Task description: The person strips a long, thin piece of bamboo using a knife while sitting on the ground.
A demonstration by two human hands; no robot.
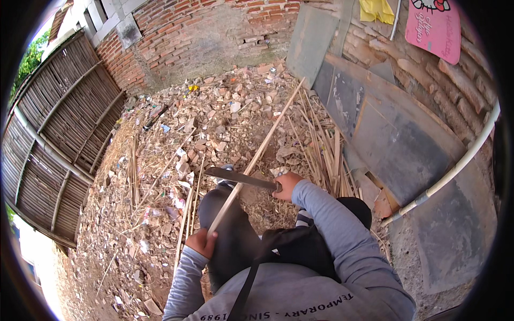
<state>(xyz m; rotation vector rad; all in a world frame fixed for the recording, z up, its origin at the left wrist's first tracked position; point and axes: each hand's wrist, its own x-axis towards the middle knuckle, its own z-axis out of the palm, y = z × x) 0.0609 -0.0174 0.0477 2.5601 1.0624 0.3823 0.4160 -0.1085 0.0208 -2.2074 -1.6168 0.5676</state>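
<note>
My left hand (201, 243) is closed round the near end of a long split bamboo strip (262, 150). The strip slants away over my left knee, its far end up by the grey boards. In my right hand (289, 187) is a machete (241, 178), gripped by its handle. Its wide dark blade points left and lies across the strip; whether the edge touches it I cannot tell. My fingers hide most of the handle. A black bag (300, 249) rests on my lap with its strap across my body.
Several bamboo strips (326, 155) lie to the right, and more strips (187, 214) lie by my left leg. Rubble (214, 125) covers the ground. Grey boards (396, 134) lean on the right wall beside a pale curved pole (455, 171). A bamboo fence (59, 123) stands left, a brick wall (209, 43) behind.
</note>
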